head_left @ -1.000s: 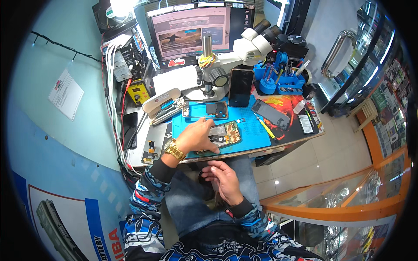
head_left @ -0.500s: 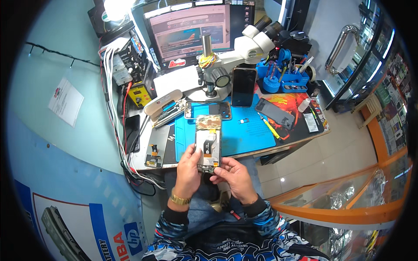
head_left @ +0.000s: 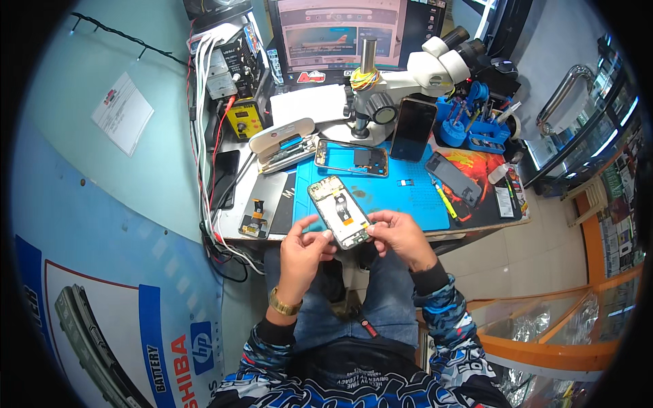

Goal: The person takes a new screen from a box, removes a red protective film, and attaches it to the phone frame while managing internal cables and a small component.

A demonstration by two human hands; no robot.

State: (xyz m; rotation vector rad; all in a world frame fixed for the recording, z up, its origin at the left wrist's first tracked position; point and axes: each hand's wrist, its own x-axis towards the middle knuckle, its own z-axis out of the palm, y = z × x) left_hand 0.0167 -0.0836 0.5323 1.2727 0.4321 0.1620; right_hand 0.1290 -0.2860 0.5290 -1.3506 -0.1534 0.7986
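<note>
Above my lap, in front of the bench, is an opened phone (head_left: pixel 338 212), its inner side facing up. A dark ribbon cable with an orange end lies on its pale middle. The phone tilts, its top end leaning left. My left hand (head_left: pixel 303 255) pinches its lower left edge, with the index finger sticking out. At the lower right edge, my right hand (head_left: pixel 401 239) holds it between thumb and fingers. Just beyond lies an empty-looking phone frame (head_left: pixel 351 159) on the blue work mat (head_left: pixel 415 207).
A microscope (head_left: pixel 371 109) stands behind the mat, with a dark phone (head_left: pixel 413 129) upright beside it. An opened tool case (head_left: pixel 282 139) and a loose phone screen (head_left: pixel 264 204) lie left. A yellow screwdriver (head_left: pixel 445 202) and a grey phone back (head_left: pixel 454 178) lie right.
The phone has turned from upright to leaning left at the top. My hands have moved apart around its lower end. The whole view has shifted, so the bench sits further right.
</note>
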